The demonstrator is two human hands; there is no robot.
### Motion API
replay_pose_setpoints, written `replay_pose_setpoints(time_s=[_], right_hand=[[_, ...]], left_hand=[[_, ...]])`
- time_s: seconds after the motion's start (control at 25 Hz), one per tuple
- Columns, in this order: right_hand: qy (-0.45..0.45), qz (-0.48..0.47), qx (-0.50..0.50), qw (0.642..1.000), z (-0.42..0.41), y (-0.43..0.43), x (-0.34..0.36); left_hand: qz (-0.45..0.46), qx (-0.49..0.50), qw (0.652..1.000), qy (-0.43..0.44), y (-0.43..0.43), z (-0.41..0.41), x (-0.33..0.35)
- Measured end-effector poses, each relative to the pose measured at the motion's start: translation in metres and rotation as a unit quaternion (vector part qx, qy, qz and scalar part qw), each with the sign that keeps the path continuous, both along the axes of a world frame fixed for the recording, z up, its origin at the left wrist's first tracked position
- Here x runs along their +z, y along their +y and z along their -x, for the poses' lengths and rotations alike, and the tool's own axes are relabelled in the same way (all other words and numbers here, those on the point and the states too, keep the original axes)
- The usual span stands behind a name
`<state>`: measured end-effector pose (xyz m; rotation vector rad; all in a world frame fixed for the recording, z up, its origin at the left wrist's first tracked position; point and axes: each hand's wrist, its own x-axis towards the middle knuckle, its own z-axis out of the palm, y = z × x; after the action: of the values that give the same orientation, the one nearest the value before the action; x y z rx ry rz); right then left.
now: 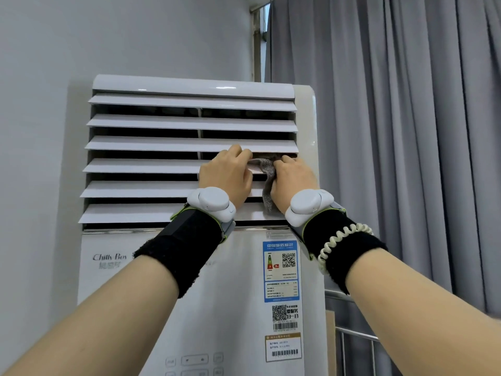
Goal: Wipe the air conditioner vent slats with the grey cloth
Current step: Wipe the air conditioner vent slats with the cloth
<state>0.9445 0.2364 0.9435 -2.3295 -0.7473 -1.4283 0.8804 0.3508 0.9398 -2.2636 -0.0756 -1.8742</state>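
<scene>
A white floor-standing air conditioner [206, 280] fills the middle of the view, with several white horizontal vent slats [162, 123] across its top. My right hand [294, 177] is shut on the grey cloth [267, 172], pressing it onto the right end of the fourth slat from the top; a tail of the cloth hangs down between my hands. My left hand [226, 176] grips the same slat just left of the cloth, fingers curled over its edge. Both wrists carry white trackers on black bands.
A grey curtain [406, 131] hangs close on the right of the unit. A white wall [54, 77] is behind and to the left. A metal rack [352, 335] stands low on the right. Labels and a button panel [193, 360] sit on the unit's front.
</scene>
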Motion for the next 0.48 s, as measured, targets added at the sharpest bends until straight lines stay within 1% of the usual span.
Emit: replay_pose_setpoints(time_s=[0.12,0.24,0.4,0.48], right_hand=[[-0.039,-0.01,0.016,0.999,0.005,0.015,-0.006],[-0.064,0.001,0.06,0.996,0.016,0.041,-0.008],[-0.073,0.041,0.126,0.988,0.036,0.077,-0.013],[-0.066,0.024,0.13,0.989,0.037,0.08,-0.013]], left_hand=[[0.003,0.029,1.0,0.003,0.018,0.012,-0.005],[0.011,0.062,0.998,0.013,0.035,0.027,-0.012],[0.039,0.096,0.994,0.017,0.057,0.049,-0.021],[0.047,0.105,0.993,0.012,0.067,0.057,-0.027]])
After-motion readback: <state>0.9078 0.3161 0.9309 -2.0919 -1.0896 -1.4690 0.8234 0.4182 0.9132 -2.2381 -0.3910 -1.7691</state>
